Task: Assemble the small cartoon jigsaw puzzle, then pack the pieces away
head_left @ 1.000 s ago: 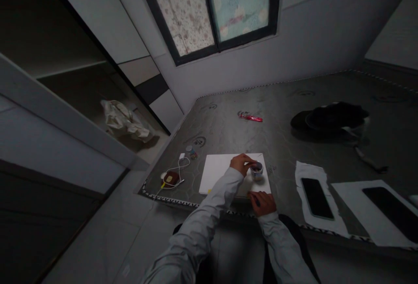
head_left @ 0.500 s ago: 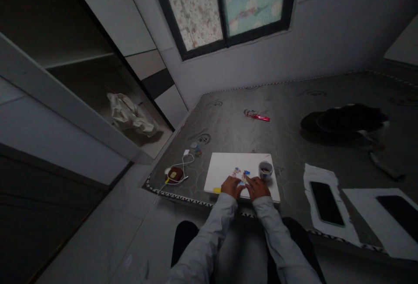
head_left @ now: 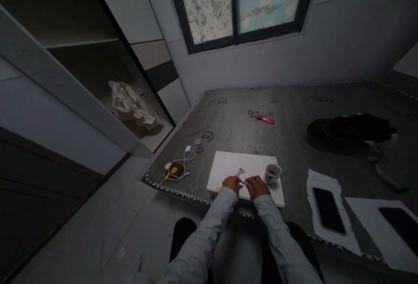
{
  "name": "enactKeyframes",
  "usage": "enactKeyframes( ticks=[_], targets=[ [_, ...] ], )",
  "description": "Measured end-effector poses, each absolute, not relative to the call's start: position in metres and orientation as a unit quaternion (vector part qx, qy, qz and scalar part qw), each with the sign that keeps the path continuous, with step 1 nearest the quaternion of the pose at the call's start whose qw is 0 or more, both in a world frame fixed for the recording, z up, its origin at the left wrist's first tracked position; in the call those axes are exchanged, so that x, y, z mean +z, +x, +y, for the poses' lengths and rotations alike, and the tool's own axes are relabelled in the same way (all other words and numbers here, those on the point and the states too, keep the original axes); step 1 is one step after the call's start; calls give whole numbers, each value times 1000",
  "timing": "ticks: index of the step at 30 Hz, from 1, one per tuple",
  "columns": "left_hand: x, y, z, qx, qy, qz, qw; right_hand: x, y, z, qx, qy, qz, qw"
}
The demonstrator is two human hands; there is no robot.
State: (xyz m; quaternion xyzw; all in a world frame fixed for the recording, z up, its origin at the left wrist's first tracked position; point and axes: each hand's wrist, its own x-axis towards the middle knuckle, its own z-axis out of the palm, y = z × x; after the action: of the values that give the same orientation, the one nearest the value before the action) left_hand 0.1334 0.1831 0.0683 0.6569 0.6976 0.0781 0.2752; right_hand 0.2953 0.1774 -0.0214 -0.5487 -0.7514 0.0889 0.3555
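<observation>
My left hand (head_left: 232, 184) and my right hand (head_left: 257, 187) meet low over a flat white board (head_left: 225, 162), fingers pinched. Between the fingertips shows a small blue-and-white piece (head_left: 242, 184), partly covered by the fingers; its exact kind is too small to tell. Just beyond the left fingers, a small multicoloured piece (head_left: 241, 171) lies on the board. A cup (head_left: 272, 173) with dark contents, too small to make out, stands at the board's right side, close to my right hand. Part of a yellow patch (head_left: 218, 189) shows at the board's near left edge.
The board rests on a grey mattress (head_left: 228, 131). To its left are a brown object (head_left: 175, 170) with a white cable and a small jar (head_left: 198, 145). A red item (head_left: 263, 118) lies farther back. On the right are a phone (head_left: 329, 211) on white cloth and a black cap (head_left: 352, 131).
The view has shifted slightly. My fingertips have closed in around the blue piece, which stood more exposed on the board before. The other coloured piece still lies on the board.
</observation>
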Motion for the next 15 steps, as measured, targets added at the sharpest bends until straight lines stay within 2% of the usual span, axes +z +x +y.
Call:
enactKeyframes(
  ticks=[3, 7, 10, 15],
  targets=[
    [73, 136, 186, 40, 668, 695, 262, -15, 293, 179, 134, -577, -731, 339],
    [79, 139, 188, -7, 673, 691, 262, -3, 294, 182, 199, -623, -709, 262],
    [81, 141, 185, -8, 676, 682, 278, 5, 292, 184, 231, -644, -696, 218],
    [78, 140, 179, 35, 667, 699, 256, 15, 286, 183, 223, -666, -680, 213]
  ],
)
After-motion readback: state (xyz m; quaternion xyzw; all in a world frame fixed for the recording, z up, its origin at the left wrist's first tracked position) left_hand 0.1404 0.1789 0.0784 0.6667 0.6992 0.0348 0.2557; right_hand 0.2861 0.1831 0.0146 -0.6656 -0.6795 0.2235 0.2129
